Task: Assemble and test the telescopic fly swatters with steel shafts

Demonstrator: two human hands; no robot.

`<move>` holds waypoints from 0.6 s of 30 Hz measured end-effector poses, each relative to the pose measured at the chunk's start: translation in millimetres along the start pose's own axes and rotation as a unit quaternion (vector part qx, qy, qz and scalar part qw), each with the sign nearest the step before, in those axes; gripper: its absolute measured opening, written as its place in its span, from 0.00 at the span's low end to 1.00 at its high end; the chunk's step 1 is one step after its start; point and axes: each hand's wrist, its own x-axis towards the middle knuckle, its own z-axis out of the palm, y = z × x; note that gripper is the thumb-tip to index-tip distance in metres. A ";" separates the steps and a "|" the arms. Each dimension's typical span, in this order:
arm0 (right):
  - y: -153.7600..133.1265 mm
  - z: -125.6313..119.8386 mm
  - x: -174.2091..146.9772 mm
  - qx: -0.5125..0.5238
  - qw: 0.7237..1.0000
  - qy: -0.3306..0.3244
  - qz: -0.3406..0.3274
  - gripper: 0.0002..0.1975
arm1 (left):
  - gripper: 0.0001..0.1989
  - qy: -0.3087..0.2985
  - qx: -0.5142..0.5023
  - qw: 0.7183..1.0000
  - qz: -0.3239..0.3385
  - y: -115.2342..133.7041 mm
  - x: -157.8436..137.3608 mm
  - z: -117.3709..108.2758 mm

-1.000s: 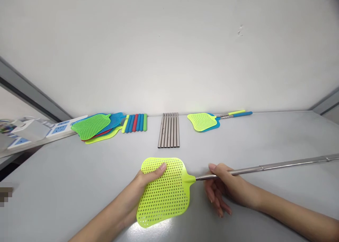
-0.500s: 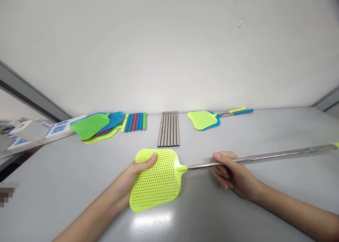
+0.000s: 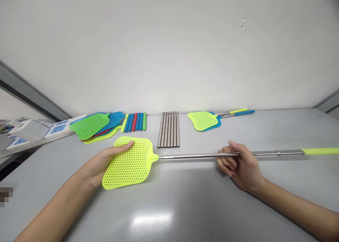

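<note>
A yellow-green fly swatter (image 3: 129, 164) with a perforated head and a long metal telescopic rod lies across my two hands above the table. My left hand (image 3: 103, 164) grips the head's left edge, thumb on top and the other fingers hidden behind it. Around the middle of the rod, my right hand (image 3: 238, 164) is closed with its fingers curled. The swatter's yellow-green grip runs out of view at the right. Behind it, several metal tubes (image 3: 168, 129) lie side by side. Two assembled swatters (image 3: 203, 121), one yellow-green and one blue, lie overlapping at the back right.
At the back left lies a stack of loose swatter heads (image 3: 91, 126) in green, blue, red and yellow. Several coloured handle grips (image 3: 134, 122) lie in a row beside it. A white power strip (image 3: 58, 129) runs along the table's left edge. A wall (image 3: 169, 51) rises behind.
Both hands still hold the swatter. It has shifted left and slightly up, and now lies more level. More of its grip shows at the right. My right hand now sits farther along the rod.
</note>
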 end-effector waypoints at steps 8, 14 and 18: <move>1.1 1.3 2.7 0.002 1.000 0.016 0.017 0.22 | 0.15 -0.003 0.010 1.000 0.003 -5.0 1.2 6.8; -0.3 1.7 2.7 0.027 0.999 0.036 0.023 0.22 | 0.15 -0.017 -0.001 1.000 -0.005 -11.4 5.1 7.8; -0.2 2.4 2.9 0.036 0.998 0.050 0.027 0.22 | 0.15 -0.039 -0.018 0.999 -0.009 -16.7 14.9 -0.2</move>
